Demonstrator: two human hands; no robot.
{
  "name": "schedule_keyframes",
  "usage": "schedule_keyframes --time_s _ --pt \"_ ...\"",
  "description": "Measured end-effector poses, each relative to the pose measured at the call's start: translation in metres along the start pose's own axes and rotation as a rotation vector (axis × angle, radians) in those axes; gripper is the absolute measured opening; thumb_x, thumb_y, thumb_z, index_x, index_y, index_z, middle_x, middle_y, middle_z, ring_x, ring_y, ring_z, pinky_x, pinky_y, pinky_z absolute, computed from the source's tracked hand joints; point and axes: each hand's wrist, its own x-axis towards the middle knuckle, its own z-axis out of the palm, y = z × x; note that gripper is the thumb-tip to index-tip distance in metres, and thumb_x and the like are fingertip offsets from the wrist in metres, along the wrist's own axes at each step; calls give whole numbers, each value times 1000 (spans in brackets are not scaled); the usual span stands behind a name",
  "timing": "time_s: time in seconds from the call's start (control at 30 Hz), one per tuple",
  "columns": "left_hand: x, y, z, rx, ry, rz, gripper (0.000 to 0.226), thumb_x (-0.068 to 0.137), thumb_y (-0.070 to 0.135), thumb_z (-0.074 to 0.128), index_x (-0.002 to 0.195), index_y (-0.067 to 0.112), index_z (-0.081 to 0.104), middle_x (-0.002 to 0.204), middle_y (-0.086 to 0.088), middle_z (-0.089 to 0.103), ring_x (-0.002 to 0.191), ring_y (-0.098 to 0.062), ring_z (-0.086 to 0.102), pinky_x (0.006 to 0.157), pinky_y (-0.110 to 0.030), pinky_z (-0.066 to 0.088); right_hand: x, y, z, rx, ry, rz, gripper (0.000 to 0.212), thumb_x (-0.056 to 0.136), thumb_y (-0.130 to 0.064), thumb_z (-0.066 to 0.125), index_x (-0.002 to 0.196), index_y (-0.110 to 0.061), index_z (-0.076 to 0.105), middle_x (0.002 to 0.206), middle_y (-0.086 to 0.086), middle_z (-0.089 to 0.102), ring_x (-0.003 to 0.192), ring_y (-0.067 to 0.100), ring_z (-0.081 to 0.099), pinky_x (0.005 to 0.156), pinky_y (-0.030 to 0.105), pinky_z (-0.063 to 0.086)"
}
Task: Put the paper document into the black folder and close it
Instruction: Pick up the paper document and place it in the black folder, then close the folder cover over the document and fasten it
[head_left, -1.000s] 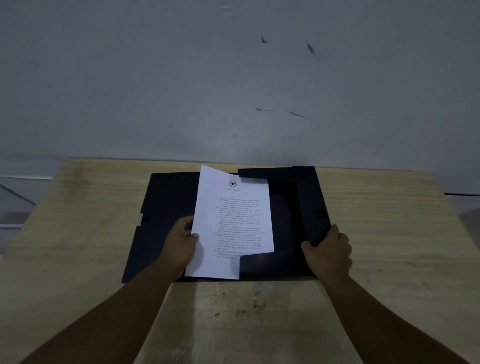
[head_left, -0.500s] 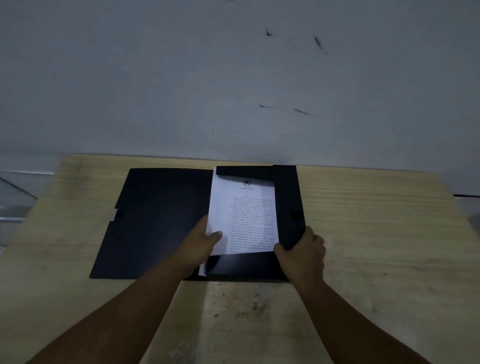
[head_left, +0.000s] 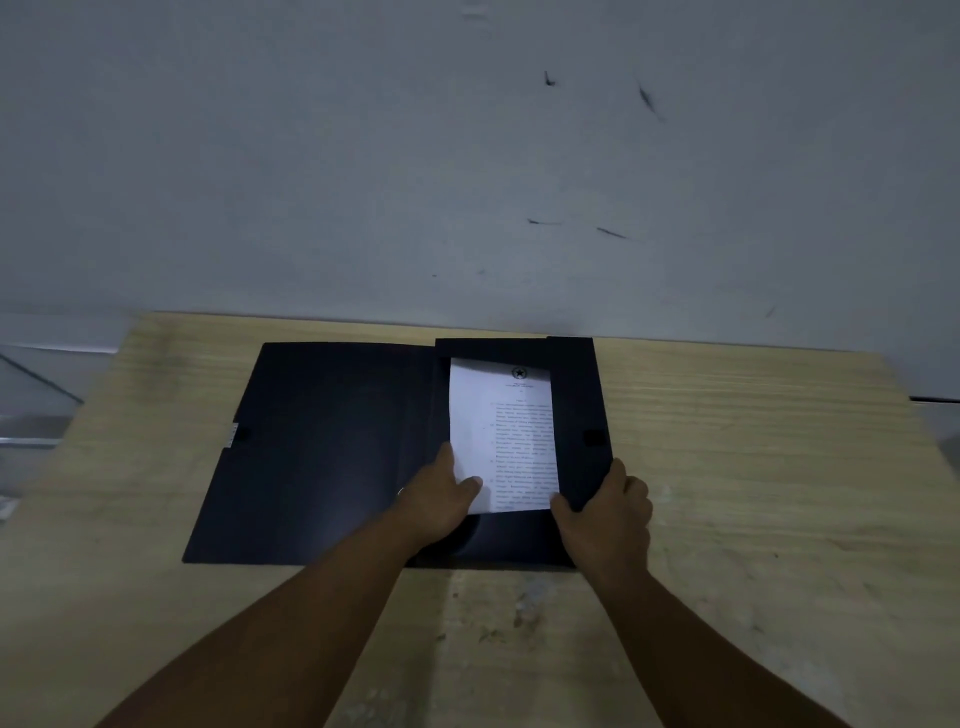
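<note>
The black folder lies open on the wooden table. Its cover is spread flat to the left. In its right half sits the white printed paper document, with its top edge under the folder's top flap and its right edge under the right flap. My left hand grips the paper's lower left corner, thumb on top of the sheet. My right hand pinches the lower end of the right flap, which is folded over the paper. The paper's bottom edge shows between my hands.
A grey wall rises directly behind the table's far edge. The bare tabletop extends to the right of the folder and towards me, where it has pale worn patches. Off the table's left edge there is a glass-like surface.
The paper has slid right and deeper into the folder's right half. The right flap has come over its right edge. The left cover now lies fully flat.
</note>
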Motion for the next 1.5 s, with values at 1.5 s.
schedule_keyframes --time_s 1.5 --pt "-73 -152 -207 -848 231 -139 59 93 64 38 108 22 76 104 -3 79 93 -20 75 81 -39 57 -117 -230 169 98 -616 20 112 65 -95 28 156 -29 36 168 -3 13 154 29 3 122 56 13"
